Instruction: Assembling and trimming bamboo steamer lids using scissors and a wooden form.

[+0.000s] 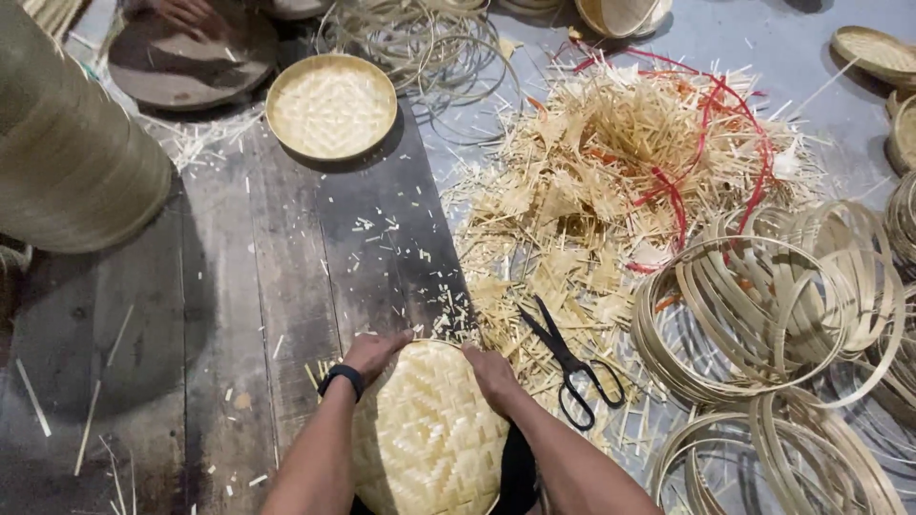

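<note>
Left hand [370, 351]: clamped on far-left rim of woven bamboo tray [426, 434].
Right hand [491, 374]: clamped on far-right rim.
Tray: upside down, at lap, over plank floor [267, 277].
Scissors [572, 367]: just beside right hand, blades closed.
Risk: likely splinter cuts from offcut pile [611, 181]; weave may crack if squeezed hard; 2 hoop stacks [763, 315] near enough to snag.

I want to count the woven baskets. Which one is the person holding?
The upside-down woven basket at the bottom, gripped by the left hand and right hand. The round finished basket lies untouched farther up the wooden floor.
</note>
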